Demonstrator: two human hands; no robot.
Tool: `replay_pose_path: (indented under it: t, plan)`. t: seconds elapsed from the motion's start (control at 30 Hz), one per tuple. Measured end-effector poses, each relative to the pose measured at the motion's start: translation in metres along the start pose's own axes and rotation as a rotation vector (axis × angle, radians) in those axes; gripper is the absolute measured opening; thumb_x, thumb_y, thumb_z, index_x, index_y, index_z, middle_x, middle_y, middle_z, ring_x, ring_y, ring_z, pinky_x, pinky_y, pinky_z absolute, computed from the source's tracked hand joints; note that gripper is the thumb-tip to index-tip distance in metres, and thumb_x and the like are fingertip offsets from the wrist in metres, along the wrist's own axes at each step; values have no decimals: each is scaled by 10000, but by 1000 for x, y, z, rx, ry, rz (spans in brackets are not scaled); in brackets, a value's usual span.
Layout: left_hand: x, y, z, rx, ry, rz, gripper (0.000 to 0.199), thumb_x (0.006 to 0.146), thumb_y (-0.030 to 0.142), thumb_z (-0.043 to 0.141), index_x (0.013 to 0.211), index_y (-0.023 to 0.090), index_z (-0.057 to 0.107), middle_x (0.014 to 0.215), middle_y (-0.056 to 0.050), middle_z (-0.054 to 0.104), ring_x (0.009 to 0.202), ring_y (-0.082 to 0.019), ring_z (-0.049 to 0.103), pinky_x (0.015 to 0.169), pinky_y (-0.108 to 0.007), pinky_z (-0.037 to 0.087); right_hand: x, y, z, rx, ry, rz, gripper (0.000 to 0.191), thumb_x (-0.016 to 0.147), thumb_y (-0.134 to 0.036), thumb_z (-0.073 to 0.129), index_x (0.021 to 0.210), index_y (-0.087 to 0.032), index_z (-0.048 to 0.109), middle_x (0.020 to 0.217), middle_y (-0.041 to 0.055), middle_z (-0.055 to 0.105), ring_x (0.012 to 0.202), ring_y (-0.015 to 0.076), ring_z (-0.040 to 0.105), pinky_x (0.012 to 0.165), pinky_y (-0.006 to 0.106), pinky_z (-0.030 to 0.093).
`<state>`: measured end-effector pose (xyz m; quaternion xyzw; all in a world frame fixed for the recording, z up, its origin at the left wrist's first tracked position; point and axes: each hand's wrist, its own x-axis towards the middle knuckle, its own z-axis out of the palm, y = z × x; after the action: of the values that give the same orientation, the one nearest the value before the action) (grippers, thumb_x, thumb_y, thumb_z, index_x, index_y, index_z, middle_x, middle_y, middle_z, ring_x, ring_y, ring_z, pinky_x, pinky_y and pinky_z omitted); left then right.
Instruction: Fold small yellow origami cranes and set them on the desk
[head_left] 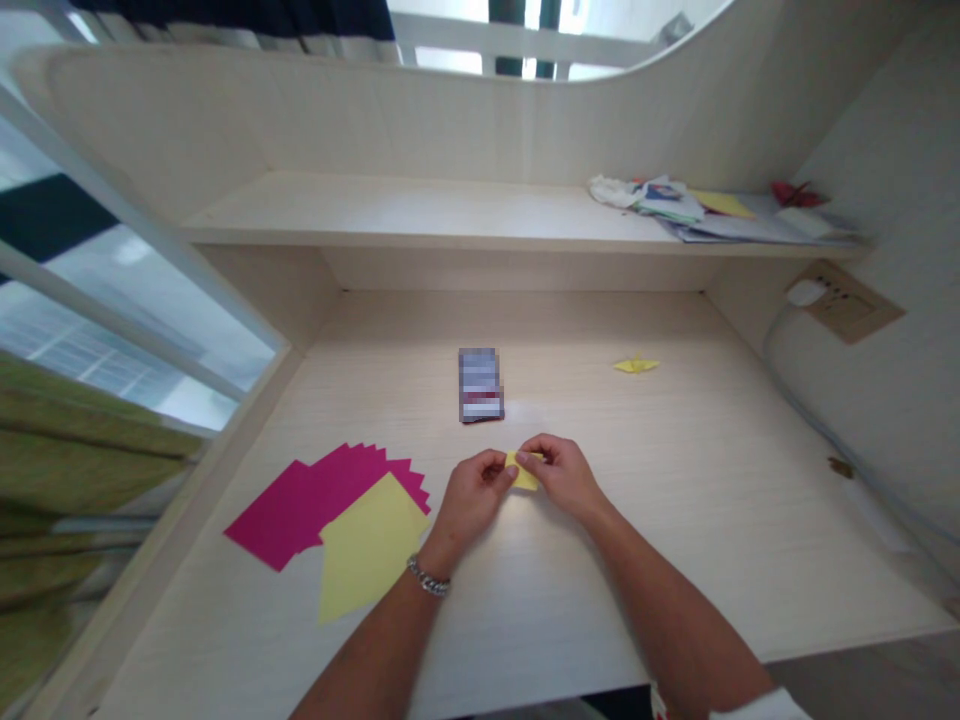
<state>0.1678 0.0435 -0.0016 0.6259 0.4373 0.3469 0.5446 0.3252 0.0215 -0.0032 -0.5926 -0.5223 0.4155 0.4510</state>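
A small folded piece of yellow paper (527,478) is held between both hands, low in the middle of the view. My left hand (476,492) pinches its left edge between thumb and fingers. From the upper right, my right hand (559,470) grips the same piece with the thumb on top. Left of my left hand lie yellow sheets (367,555), partly over fanned magenta sheets (337,495). Beyond the hands is a phone (481,385), its screen blurred. A folded yellow paper figure (637,366) rests farther back on the right.
The pale desk (720,480) has a raised shelf (420,210) at the back, with papers (720,215) and a red folded piece (799,194) on its right end. A white cable (799,405) runs down the right wall from a socket (855,303).
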Motion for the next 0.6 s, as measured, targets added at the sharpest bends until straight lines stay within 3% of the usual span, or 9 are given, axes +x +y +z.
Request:
replay_pose_path:
  t: [0.17, 0.3, 0.43, 0.5, 0.6]
  plan:
    - [0, 2, 1, -49, 49, -59, 216, 771, 363, 612, 805, 154, 651, 630, -16, 640, 544, -140, 572, 521, -233, 437, 0, 0, -2, 135, 45, 14, 173, 736, -338, 641, 757, -169, 669, 708, 23, 655, 652, 150, 568, 601, 254, 432]
    - [2, 2, -2, -21, 150, -45, 211, 725, 356, 668, 795, 157, 677, 644, -26, 650, 564, -141, 577, 528, -231, 439, -1, -4, -7, -9, -42, -36, 147, 742, -319, 644, 801, -191, 685, 763, 21, 676, 700, 155, 589, 605, 251, 435]
    - [2, 6, -5, 14, 296, -10, 254, 663, 350, 730, 829, 162, 693, 703, -31, 669, 614, -138, 585, 568, -230, 451, -4, -7, -5, -65, 47, -84, 143, 752, -322, 646, 817, -214, 713, 774, 26, 690, 694, 158, 595, 596, 257, 430]
    - [2, 7, -5, 11, 296, -22, 290, 655, 354, 740, 870, 164, 693, 656, -13, 651, 569, -123, 569, 531, -218, 438, -4, -6, -2, -22, 107, -88, 144, 743, -320, 660, 827, -223, 726, 825, 41, 702, 742, 175, 614, 629, 271, 450]
    - [2, 7, -4, -113, 194, -93, 341, 691, 369, 713, 951, 154, 670, 551, 17, 606, 437, -101, 519, 428, -205, 399, -5, -4, 3, 53, 155, -79, 152, 737, -310, 668, 849, -231, 733, 898, 51, 712, 821, 201, 635, 674, 291, 481]
